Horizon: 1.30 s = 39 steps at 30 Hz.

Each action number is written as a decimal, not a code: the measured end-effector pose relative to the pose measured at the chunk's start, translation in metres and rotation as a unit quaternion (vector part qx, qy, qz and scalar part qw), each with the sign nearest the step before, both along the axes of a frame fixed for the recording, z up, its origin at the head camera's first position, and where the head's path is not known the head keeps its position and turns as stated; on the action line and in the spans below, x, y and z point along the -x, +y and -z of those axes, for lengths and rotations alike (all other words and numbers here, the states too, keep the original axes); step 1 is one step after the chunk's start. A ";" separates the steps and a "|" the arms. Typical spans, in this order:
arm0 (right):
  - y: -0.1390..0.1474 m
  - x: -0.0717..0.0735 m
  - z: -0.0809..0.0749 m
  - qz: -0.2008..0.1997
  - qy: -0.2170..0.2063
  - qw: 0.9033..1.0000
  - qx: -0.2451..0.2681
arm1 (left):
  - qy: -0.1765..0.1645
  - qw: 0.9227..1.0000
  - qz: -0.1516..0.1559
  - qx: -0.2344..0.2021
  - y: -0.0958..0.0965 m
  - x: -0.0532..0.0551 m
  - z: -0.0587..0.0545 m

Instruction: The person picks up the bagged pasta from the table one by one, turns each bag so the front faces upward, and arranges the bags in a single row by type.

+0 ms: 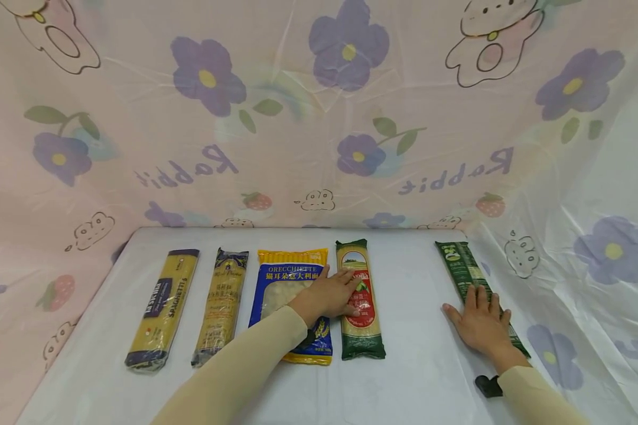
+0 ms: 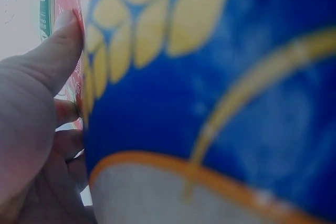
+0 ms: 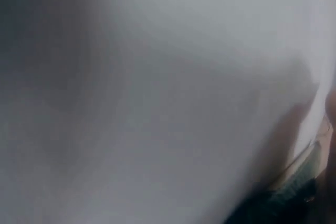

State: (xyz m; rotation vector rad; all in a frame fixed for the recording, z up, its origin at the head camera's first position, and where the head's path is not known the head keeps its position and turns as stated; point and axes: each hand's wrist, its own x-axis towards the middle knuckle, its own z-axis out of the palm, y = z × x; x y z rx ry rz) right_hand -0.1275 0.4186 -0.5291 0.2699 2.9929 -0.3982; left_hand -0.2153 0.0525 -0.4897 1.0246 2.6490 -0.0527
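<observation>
My left hand (image 1: 329, 296) lies over the red-labelled pasta packet (image 1: 369, 327), its fingers extended across the label. The left wrist crosses the blue and yellow orecchiette bag (image 1: 292, 258), whose blue print (image 2: 142, 124) fills most of the left wrist view. At the right, my right hand (image 1: 481, 323) rests with fingers spread on a green pasta packet (image 1: 454, 260), which lies slanted on the table. Part of that green packet (image 3: 299, 182) shows in the corner of the right wrist view.
To the left lie a spaghetti packet (image 1: 162, 307) and a slim pasta packet with a dark top (image 1: 223, 301). The white table (image 1: 409, 307) is backed by a printed cloth (image 1: 287, 130), with cloth at both sides too. A black strap piece (image 1: 489, 386) sits by my right wrist.
</observation>
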 end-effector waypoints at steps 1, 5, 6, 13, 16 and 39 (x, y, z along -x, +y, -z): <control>-0.004 0.000 0.001 0.000 0.000 1.000 -0.002 | 0.001 1.000 0.000 -0.001 0.000 0.000 0.001; -0.025 -0.002 0.000 -0.002 -0.007 1.000 -0.013 | 0.000 1.000 0.000 -0.005 0.000 0.000 0.003; -0.031 -0.003 0.000 -0.004 -0.008 1.000 -0.014 | -0.001 1.000 0.000 -0.007 0.000 0.000 0.003; -0.070 -0.008 -0.005 -0.017 -0.012 1.000 -0.010 | -0.004 1.000 0.003 -0.011 -0.001 -0.001 0.001; -0.086 -0.010 -0.005 -0.025 -0.010 1.000 -0.014 | -0.007 1.000 0.005 -0.011 -0.002 -0.001 -0.001; -0.152 -0.032 -0.026 -0.073 0.053 0.996 0.000 | -0.012 1.000 0.001 -0.009 0.004 0.000 -0.009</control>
